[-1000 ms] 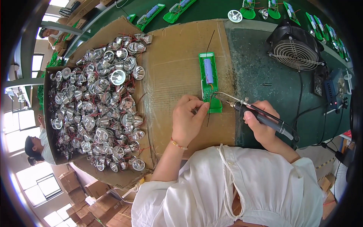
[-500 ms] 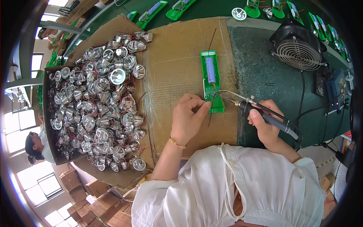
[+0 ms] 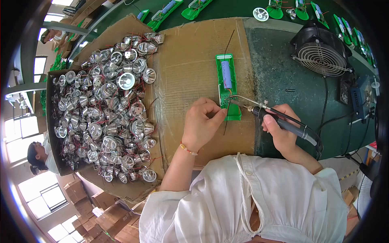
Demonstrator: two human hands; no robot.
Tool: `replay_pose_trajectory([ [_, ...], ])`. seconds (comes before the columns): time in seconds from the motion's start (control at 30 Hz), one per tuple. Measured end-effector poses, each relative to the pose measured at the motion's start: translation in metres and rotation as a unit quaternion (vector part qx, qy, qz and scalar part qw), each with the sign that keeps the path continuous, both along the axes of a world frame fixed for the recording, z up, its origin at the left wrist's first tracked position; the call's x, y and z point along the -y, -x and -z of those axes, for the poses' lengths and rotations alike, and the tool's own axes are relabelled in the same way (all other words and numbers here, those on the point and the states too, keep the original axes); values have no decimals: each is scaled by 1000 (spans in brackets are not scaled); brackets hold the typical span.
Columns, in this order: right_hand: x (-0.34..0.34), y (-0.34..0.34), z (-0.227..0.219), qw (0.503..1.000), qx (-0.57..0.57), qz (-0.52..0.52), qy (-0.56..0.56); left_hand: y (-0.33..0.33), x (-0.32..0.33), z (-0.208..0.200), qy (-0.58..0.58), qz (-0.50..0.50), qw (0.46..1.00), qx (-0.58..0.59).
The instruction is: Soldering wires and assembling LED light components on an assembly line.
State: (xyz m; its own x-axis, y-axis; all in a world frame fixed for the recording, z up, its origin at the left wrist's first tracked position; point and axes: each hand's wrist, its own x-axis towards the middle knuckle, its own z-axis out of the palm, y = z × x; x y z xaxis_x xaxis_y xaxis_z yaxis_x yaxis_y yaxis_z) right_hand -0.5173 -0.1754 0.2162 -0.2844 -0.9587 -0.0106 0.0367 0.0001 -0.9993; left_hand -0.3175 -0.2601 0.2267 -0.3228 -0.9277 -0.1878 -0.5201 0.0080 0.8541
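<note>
A green plastic housing (image 3: 232, 115) lies on the cardboard, with a purple cylindrical battery (image 3: 226, 75) and a small circuit board inside. My left hand (image 3: 203, 123) is at its lower left edge, thumb and forefinger pinched at a thin black wire (image 3: 226, 123) that runs down across the housing. Wrapped in my right hand (image 3: 281, 131) is a soldering iron (image 3: 292, 128) with a thin metal feed tube (image 3: 248, 99) fixed along it. The iron's tip and the tube's end meet over the board, close to the left fingertips. Another black wire (image 3: 229, 42) sticks up past the housing's top.
On the left, a carton (image 3: 52, 121) is heaped with silver reflector cups (image 3: 108, 90) with red wires. A black fan with a wire grille (image 3: 320, 60) and a blue soldering station (image 3: 360, 97) stand at right. More green housings (image 3: 164, 14) line the far bench.
My right hand has shifted slightly left and up, bringing the iron's tip from beside the housing to over its circuit board. My left hand stays almost where it was.
</note>
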Motion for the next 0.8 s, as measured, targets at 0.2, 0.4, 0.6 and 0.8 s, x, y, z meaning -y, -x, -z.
replay_pose_trajectory([
  [0.2, 2, 0, 2, 999, 34, -4, -33, 0, 2, 1, -15, 7, 1000, -5],
  [0.4, -1, -2, 0, 992, 114, 24, -54, -2, 2, 2, -4, 8, 1000, -1],
  [0.6, -6, 6, -2, 993, 109, 28, -40, -2, 1, 0, -25, 1, 1000, -9],
  [0.8, -3, 3, -2, 997, 69, -2, -30, 2, 3, -1, -23, 8, 1000, -1],
])
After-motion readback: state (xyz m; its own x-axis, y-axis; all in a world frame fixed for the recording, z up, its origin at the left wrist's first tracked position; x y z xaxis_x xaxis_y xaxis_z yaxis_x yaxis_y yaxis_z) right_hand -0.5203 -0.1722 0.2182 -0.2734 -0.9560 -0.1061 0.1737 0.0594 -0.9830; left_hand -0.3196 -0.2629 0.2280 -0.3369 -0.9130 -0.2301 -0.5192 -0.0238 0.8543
